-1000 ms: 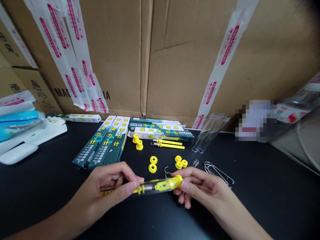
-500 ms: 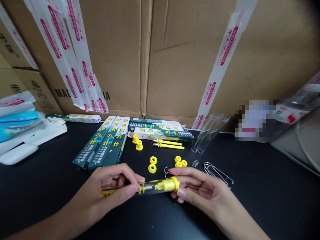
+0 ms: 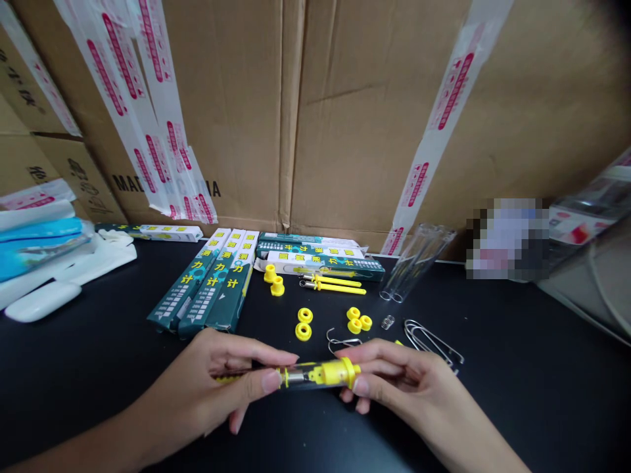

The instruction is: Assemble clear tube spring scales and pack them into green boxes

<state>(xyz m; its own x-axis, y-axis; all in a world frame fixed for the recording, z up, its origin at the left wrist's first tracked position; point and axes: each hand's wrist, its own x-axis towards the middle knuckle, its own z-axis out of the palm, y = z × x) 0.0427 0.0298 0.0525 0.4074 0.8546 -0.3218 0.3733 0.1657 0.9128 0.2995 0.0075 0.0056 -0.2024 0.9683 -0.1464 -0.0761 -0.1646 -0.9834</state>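
Observation:
A clear-tubed spring scale (image 3: 308,376) lies level between my hands, with yellow and metal parts inside. My left hand (image 3: 217,381) is closed round its left part, thumb in front and fingers behind. My right hand (image 3: 409,378) pinches the yellow end cap (image 3: 349,372) at the right end. Just beyond that hand lie thin wire hooks (image 3: 340,341). Past the tube are two yellow rings (image 3: 303,323), several small yellow collars (image 3: 353,320) and a small coil spring (image 3: 388,322). To the right sit larger bent wire hooks (image 3: 428,338).
Green and white printed boxes (image 3: 211,282) lie at the back left, with more (image 3: 325,259) behind. Yellow rods (image 3: 340,287), flanged yellow caps (image 3: 277,285) and clear tubes (image 3: 414,263) lie nearby. A cardboard box (image 3: 345,131) walls the back; a white case (image 3: 42,302) sits left.
My left fingers have straightened along the tube, and the thumb has shifted slightly right. My right hand still pinches the cap. The whole view has shifted a little.

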